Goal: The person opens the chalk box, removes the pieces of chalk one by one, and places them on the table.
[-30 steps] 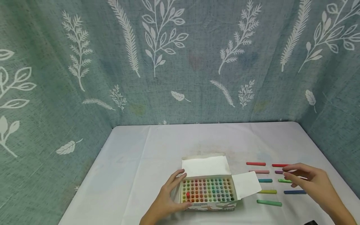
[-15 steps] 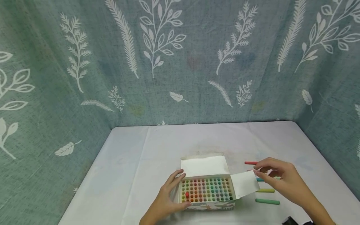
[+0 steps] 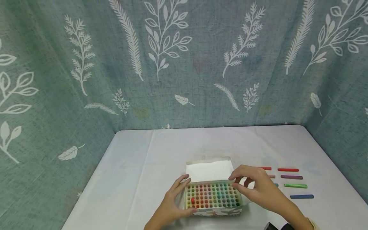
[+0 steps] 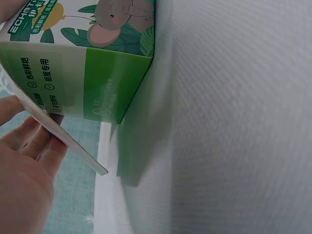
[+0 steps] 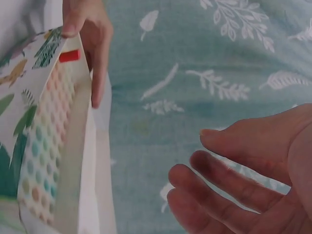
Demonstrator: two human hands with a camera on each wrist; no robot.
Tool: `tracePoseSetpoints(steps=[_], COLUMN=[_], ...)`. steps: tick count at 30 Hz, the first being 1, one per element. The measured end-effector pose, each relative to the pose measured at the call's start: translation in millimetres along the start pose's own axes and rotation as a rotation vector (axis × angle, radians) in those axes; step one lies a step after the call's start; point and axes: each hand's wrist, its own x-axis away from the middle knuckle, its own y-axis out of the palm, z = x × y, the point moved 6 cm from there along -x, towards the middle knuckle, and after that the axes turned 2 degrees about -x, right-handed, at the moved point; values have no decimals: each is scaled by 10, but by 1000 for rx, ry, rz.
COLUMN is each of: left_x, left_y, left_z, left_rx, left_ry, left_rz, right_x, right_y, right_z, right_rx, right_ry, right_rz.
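Observation:
A white printed chalk box [image 3: 214,211] lies with its lid flap up, showing rows of round coloured holes. One red chalk [image 3: 193,200] pokes up near its left front corner. My left hand [image 3: 171,199] grips the box's left end, thumb on the front; in the left wrist view its fingers [image 4: 36,141] lie behind the end flap [image 4: 63,134]. Over the box's back right corner hovers my right hand [image 3: 257,187]. Nothing shows between its loosely bent fingers in the right wrist view, where thumb and fingertips stay apart. The right end flap is largely hidden by this hand.
Right of the box lie a red chalk [image 3: 288,170], a purple chalk [image 3: 291,177], a green chalk [image 3: 295,185] and a blue chalk [image 3: 302,196]. Other chalks are partly covered by the right arm. A patterned curtain [image 3: 201,108] surrounds the white table [image 3: 138,179].
My right hand has moved left, from above the purple chalk across the other chalks to the box's right end. The left hand keeps its hold on the box.

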Motion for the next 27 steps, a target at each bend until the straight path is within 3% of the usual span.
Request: tracePoseSetpoints(steps=[11, 27], left_x=[4, -3], left_y=[18, 6], left_z=[-64, -60], left_rx=[0, -1], left_ry=[-9, 38], left_rz=[-9, -26], right_x=[-195, -360], right_y=[391, 1000], right_z=[-162, -163], right_rx=[-35, -3], right_ry=[-100, -54], right_rz=[-130, -340])
